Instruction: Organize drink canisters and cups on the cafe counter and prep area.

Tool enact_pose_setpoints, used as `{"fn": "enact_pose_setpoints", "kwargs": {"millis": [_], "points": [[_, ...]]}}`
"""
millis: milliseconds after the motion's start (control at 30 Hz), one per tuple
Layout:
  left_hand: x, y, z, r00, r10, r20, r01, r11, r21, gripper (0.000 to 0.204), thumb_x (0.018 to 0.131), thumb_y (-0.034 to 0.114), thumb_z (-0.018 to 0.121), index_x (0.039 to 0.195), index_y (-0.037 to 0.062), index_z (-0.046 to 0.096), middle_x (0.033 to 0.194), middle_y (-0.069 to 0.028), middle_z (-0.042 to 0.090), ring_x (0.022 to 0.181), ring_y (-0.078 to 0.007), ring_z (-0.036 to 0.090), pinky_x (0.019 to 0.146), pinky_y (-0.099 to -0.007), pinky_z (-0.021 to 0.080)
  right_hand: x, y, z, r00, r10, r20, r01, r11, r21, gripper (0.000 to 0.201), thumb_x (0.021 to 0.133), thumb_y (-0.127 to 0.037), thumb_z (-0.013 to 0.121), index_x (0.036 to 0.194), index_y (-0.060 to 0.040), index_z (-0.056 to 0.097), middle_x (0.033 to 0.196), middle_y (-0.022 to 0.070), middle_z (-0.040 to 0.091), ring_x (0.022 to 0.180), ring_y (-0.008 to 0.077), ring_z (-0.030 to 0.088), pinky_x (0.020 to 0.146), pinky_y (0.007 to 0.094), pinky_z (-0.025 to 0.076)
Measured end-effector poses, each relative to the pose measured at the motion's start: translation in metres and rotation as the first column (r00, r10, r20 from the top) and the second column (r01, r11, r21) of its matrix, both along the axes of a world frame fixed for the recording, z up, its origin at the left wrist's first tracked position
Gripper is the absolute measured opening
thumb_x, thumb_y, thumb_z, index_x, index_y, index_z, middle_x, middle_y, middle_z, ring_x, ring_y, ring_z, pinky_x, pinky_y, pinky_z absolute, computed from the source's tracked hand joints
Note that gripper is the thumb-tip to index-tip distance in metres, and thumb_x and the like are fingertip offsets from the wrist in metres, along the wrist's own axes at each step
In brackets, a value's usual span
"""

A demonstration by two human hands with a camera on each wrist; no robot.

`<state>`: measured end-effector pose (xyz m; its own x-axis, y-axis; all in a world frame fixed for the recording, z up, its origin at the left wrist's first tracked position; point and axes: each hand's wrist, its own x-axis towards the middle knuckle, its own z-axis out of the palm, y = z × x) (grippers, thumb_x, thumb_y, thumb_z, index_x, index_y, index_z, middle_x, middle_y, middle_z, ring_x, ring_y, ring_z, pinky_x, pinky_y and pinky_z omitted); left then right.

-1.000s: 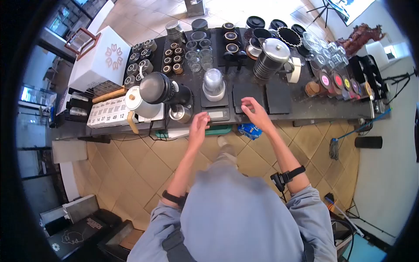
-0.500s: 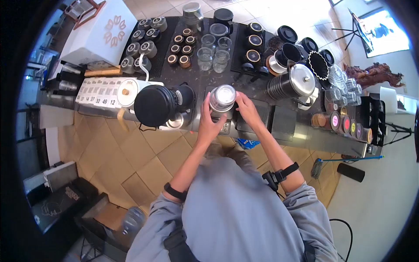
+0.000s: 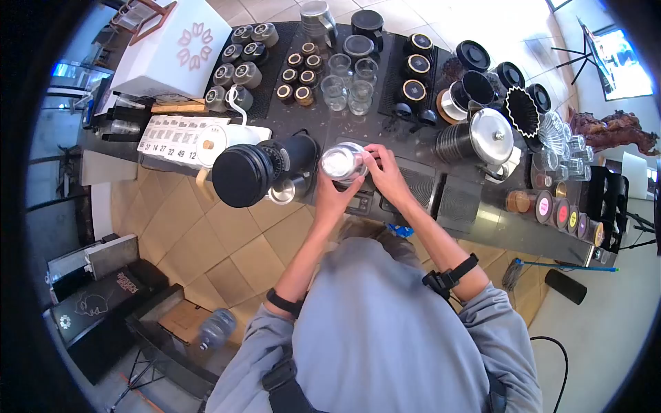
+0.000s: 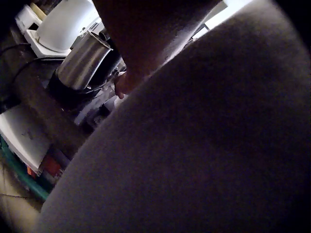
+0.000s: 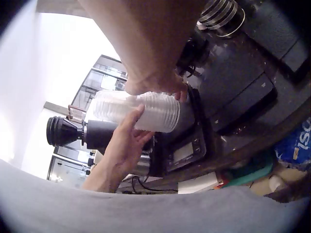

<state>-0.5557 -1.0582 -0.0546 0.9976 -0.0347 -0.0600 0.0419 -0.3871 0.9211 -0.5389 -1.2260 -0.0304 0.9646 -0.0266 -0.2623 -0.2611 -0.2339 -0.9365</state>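
Both hands hold a stack of clear plastic cups (image 3: 342, 162) over the black scale (image 3: 359, 204). In the right wrist view the stacked, ribbed rims (image 5: 165, 115) point toward the scale. My left hand (image 3: 335, 197) grips the stack from the left and near side, thumb along its wall. My right hand (image 3: 387, 176) holds its right side with bent fingers; in the right wrist view the hand's underside partly covers the stack. In the left wrist view, dark forearm and sleeve hide most of the work, and only some fingertips (image 4: 121, 86) show.
Left of the hands stand a black grinder (image 3: 242, 175), a metal cup (image 3: 283, 191) and a white gooseneck kettle (image 3: 215, 144). Right are black mats (image 3: 460, 199) and a ribbed metal pot (image 3: 475, 138). Glasses (image 3: 359, 95) and lidded jars (image 3: 414, 90) stand behind.
Both hands have come in from the counter's near edge and taken hold of the cup stack. It has since tilted and moved slightly left; the head view has also shifted.
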Motion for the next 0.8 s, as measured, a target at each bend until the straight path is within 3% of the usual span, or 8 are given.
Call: {"fn": "enact_pose_setpoints", "kwargs": {"millis": [33, 267, 367, 467, 533, 667, 700, 800], "points": [[-0.003, -0.001, 0.001, 0.998, 0.045, 0.042, -0.046, 0.998, 0.030, 0.059, 0.080, 0.026, 0.085, 0.128, 0.0026, 0.060, 0.121, -0.0119, 0.069, 0.110, -0.0221, 0.067, 0.099, -0.0367, 0.047, -0.002, 0.000, -0.002, 1.000, -0.001, 0.015, 0.001, 1.000, -0.007, 0.041, 0.103, -0.039, 0.053, 0.127, -0.0064, 0.055, 0.119, 0.0176, 0.051, 0.107, 0.0275, 0.057, 0.095, 0.0384, 0.047], [-0.004, 0.005, 0.006, 0.999, 0.045, 0.020, -0.046, 0.998, 0.054, 0.056, 0.081, 0.032, 0.084, 0.124, 0.0029, 0.064, 0.123, -0.0132, 0.069, 0.114, -0.0262, 0.064, 0.101, -0.0388, 0.046, -0.001, 0.005, 0.010, 0.998, 0.010, -0.070, -0.010, 1.000, 0.001, 0.041, 0.102, -0.038, 0.055, 0.131, -0.0076, 0.053, 0.129, 0.0170, 0.049, 0.116, 0.0300, 0.055, 0.097, 0.0389, 0.046], [-0.001, 0.008, 0.006, 0.999, 0.028, -0.017, -0.028, 1.000, 0.003, 0.060, 0.081, 0.033, 0.084, 0.127, 0.0028, 0.061, 0.126, -0.0156, 0.066, 0.118, -0.0277, 0.062, 0.102, -0.0393, 0.044, -0.003, 0.002, 0.013, 0.996, 0.086, 0.026, -0.086, 0.996, 0.007, 0.046, 0.102, -0.036, 0.056, 0.141, -0.0113, 0.050, 0.138, 0.0155, 0.047, 0.126, 0.0294, 0.050, 0.101, 0.0390, 0.045], [0.005, 0.004, 0.015, 1.000, -0.012, 0.003, 0.012, 0.999, 0.035, 0.083, 0.076, 0.036, 0.085, 0.140, 0.0009, 0.046, 0.133, -0.0199, 0.056, 0.125, -0.0358, 0.054, 0.102, -0.0452, 0.044, -0.005, -0.007, 0.019, 0.987, 0.155, 0.046, -0.159, 0.980, 0.123, 0.059, 0.100, -0.040, 0.060, 0.151, -0.0168, 0.041, 0.148, 0.0136, 0.043, 0.137, 0.0288, 0.042, 0.108, 0.0380, 0.042], [0.006, -0.001, 0.024, 0.989, -0.068, 0.133, 0.051, 0.990, 0.131, 0.090, 0.072, 0.031, 0.086, 0.145, 0.0048, 0.040, 0.135, -0.0231, 0.049, 0.127, -0.0404, 0.049, 0.102, -0.0488, 0.044, -0.010, -0.014, 0.026, 0.982, 0.186, 0.040, -0.190, 0.967, 0.171, 0.084, 0.090, -0.043, 0.074, 0.157, -0.0157, 0.030, 0.152, 0.0131, 0.040, 0.141, 0.0268, 0.039, 0.113, 0.0381, 0.037], [0.003, -0.021, 0.042, 0.965, -0.123, 0.234, 0.116, 0.992, 0.043, 0.092, 0.067, 0.024, 0.086, 0.146, 0.0129, 0.040, 0.136, -0.0256, 0.035, 0.128, -0.0467, 0.042, 0.105, -0.0525, 0.043, -0.019, -0.020, 0.024, 0.977, 0.173, 0.127, -0.197, 0.957, 0.215, 0.120, 0.069, -0.036, 0.094, 0.158, -0.0061, 0.019, 0.150, 0.0129, 0.042, 0.138, 0.0234, 0.042, 0.114, 0.0391, 0.037], [0.001, -0.026, 0.045, 0.954, -0.132, 0.268, 0.125, 0.991, 0.042, 0.091, 0.067, 0.021, 0.086, 0.146, 0.0161, 0.041, 0.136, -0.0265, 0.034, 0.130, -0.0484, 0.039, 0.106, -0.0536, 0.042, -0.023, -0.014, 0.041, 0.992, 0.096, 0.076, -0.116, 0.938, 0.327, 0.119, 0.068, -0.033, 0.095, 0.157, -0.0059, 0.021, 0.147, 0.0129, 0.046, 0.135, 0.0239, 0.045, 0.113, 0.0393, 0.038], [-0.004, -0.031, 0.060, 0.932, -0.144, 0.334, 0.132, 0.990, 0.058, 0.095, 0.065, 0.021, 0.087, 0.148, 0.0180, 0.041, 0.139, -0.0262, 0.032, 0.133, -0.0492, 0.035, 0.109, -0.0544, 0.039, -0.038, -0.018, 0.048, 0.991, -0.007, 0.132, -0.039, 0.940, 0.340, 0.118, 0.067, -0.027, 0.095, 0.156, -0.0052, 0.022, 0.143, 0.0129, 0.049, 0.132, 0.0264, 0.048, 0.111, 0.0420, 0.040]]}}
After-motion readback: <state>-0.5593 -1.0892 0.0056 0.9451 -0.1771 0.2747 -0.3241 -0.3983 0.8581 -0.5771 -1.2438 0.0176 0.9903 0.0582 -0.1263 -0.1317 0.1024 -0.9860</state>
